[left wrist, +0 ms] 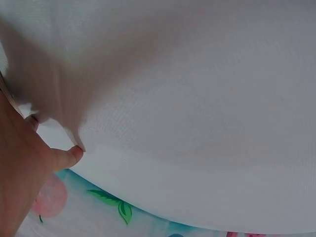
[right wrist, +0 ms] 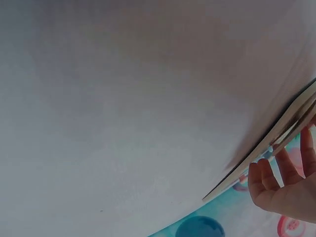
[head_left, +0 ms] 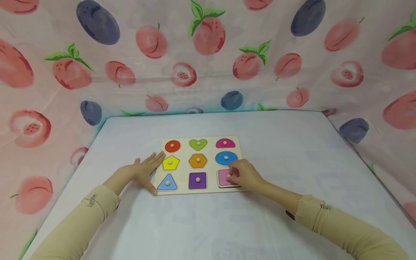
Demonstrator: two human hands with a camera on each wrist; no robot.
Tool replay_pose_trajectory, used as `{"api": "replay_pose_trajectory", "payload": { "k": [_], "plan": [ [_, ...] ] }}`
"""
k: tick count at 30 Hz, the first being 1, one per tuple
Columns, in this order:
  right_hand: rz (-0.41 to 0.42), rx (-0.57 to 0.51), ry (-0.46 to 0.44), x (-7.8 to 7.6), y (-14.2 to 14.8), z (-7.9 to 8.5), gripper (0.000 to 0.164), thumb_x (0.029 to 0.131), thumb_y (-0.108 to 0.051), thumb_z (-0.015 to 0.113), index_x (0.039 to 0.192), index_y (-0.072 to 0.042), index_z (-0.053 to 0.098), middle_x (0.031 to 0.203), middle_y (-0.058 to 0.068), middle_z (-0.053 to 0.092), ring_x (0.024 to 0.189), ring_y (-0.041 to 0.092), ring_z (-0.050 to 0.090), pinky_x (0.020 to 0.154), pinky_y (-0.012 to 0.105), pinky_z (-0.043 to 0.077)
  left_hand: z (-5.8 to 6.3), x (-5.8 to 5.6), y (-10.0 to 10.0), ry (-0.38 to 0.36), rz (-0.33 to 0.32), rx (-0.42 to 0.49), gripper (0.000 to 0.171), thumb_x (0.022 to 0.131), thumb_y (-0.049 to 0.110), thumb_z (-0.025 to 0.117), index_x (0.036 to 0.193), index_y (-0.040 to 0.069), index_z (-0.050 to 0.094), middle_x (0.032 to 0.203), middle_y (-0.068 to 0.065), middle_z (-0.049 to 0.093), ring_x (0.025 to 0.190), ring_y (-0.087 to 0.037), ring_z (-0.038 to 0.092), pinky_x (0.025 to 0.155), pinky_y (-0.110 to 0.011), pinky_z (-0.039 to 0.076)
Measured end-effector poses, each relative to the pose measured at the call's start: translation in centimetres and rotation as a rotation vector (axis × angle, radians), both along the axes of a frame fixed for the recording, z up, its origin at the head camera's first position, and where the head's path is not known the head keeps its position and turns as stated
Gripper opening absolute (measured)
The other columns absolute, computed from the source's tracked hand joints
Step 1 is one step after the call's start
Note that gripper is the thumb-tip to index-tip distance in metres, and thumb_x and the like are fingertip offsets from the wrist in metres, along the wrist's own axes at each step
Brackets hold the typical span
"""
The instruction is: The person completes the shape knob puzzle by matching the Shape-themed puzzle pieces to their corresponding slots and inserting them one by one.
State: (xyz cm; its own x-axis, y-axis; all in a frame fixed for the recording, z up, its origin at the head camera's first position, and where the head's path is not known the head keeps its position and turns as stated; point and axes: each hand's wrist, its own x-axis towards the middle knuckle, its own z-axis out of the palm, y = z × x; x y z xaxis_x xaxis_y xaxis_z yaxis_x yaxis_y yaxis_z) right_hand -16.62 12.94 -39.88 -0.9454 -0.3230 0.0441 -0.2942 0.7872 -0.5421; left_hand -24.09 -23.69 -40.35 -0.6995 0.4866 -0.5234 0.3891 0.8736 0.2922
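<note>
A wooden knob puzzle board [head_left: 185, 187] lies on the white table, with coloured shapes in three rows. My left hand [head_left: 147, 171] rests with spread fingers along its left edge, thumb at the near corner. With thumb and fingers, my right hand [head_left: 245, 176] pinches the knob of the pink square puzzle piece [head_left: 223, 177] at the near right corner. That piece sits slightly raised and tilted over its recess; the hand hides its right side. In the right wrist view, a gap shows between the piece and the board [right wrist: 261, 148]. Beside it lies the purple square [head_left: 198, 185].
A blue oval [head_left: 222, 157] and a magenta half circle [head_left: 224, 145] sit behind the pink piece. The white tabletop [head_left: 201, 224] surrounds the board. A fruit-printed cloth [head_left: 182, 43] hangs along the back and sides.
</note>
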Motion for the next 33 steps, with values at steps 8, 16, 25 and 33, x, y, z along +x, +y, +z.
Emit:
{"api": "replay_pose_trajectory", "payload": {
  "k": [8, 16, 25, 33],
  "plan": [
    [0.031, 0.045, 0.030, -0.50, 0.07, -0.24, 0.020, 0.075, -0.018, 0.079, 0.069, -0.011, 0.061, 0.063, -0.004, 0.051, 0.077, 0.016, 0.047, 0.069, 0.028, 0.040, -0.10, 0.04, 0.13, 0.007, 0.009, -0.005, 0.139, 0.053, 0.060, 0.082, 0.152, 0.014, -0.003, 0.160, -0.011, -0.006, 0.146, -0.038, -0.007, 0.103, -0.075, -0.003],
    [0.054, 0.095, 0.055, -0.74, 0.20, -0.24, 0.021, 0.074, -0.019, 0.080, 0.068, -0.011, 0.061, 0.082, 0.003, 0.065, 0.087, 0.023, 0.055, 0.078, 0.036, 0.047, -0.14, -0.28, 0.26, 0.007, 0.009, -0.004, 0.141, 0.051, 0.062, 0.082, 0.152, 0.014, -0.004, 0.160, -0.010, -0.007, 0.146, -0.038, -0.007, 0.103, -0.076, -0.003],
    [0.064, 0.112, 0.051, -0.88, -0.07, -0.16, 0.018, 0.075, -0.017, 0.079, 0.069, -0.010, 0.064, 0.109, 0.016, 0.068, 0.105, 0.035, 0.059, 0.094, 0.048, 0.048, -0.02, -0.15, 0.21, 0.009, 0.016, 0.004, 0.139, 0.052, 0.060, 0.082, 0.152, 0.013, -0.003, 0.160, -0.011, -0.006, 0.146, -0.038, -0.007, 0.102, -0.076, -0.003],
    [0.079, 0.147, 0.043, -0.98, 0.03, 0.01, 0.018, 0.076, -0.019, 0.079, 0.071, -0.011, 0.064, 0.100, 0.010, 0.069, 0.097, 0.030, 0.059, 0.086, 0.043, 0.051, 0.22, -0.08, 0.40, 0.002, 0.008, 0.006, 0.138, 0.054, 0.059, 0.082, 0.152, 0.014, -0.004, 0.160, -0.010, -0.008, 0.146, -0.038, -0.008, 0.103, -0.076, -0.004]
  ]
}}
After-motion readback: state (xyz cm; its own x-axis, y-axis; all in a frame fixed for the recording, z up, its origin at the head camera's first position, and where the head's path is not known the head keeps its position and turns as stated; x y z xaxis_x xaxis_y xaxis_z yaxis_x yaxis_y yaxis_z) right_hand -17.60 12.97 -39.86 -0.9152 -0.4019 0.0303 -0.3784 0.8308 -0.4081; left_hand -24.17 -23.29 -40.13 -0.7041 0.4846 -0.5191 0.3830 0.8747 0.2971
